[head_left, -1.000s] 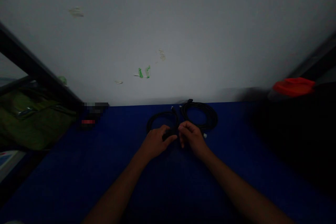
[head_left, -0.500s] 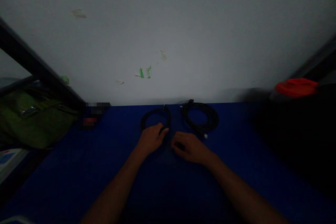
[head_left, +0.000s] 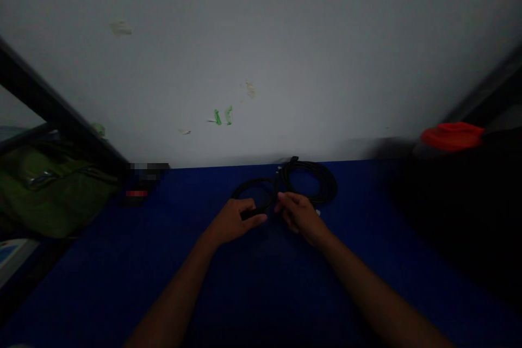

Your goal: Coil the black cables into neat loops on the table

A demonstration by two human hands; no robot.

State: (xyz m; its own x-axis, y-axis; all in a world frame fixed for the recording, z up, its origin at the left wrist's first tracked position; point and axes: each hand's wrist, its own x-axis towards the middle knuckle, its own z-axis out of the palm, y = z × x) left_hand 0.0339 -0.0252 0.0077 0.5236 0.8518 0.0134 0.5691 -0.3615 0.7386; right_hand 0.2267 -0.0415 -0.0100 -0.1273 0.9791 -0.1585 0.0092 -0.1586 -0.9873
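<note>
Dim light. Grey wall (head_left: 310,54), then blue worktop (head_left: 159,261) meeting it along the back edge. Left hand (head_left: 231,221) grasps the near-left part of the left cable coil (head_left: 249,181), thumb apart from the fingers, black cable between; firmness not readable. Right hand (head_left: 300,216) has its fingertips against that coil's right side; too dark to tell whether they pinch it or only touch. Left coil lies near the back edge, roughly midway between the worktop's sides; right cable coil (head_left: 330,179) just beside it, also near that edge. Handling, my judgement: hold the loops gathered low with the left, guide the cable with light right fingertips, even turns, no twist. The upright cable end (head_left: 277,176) wants watching, being so near the right coil's turns. Room for moving: best towards the near edge and leftward; wall stops reach beyond the back edge, dark bulk (head_left: 444,223) crowds the right. Smallest: right coil's pale plug (head_left: 317,212), just past the right fingers, easily snagged.
</note>
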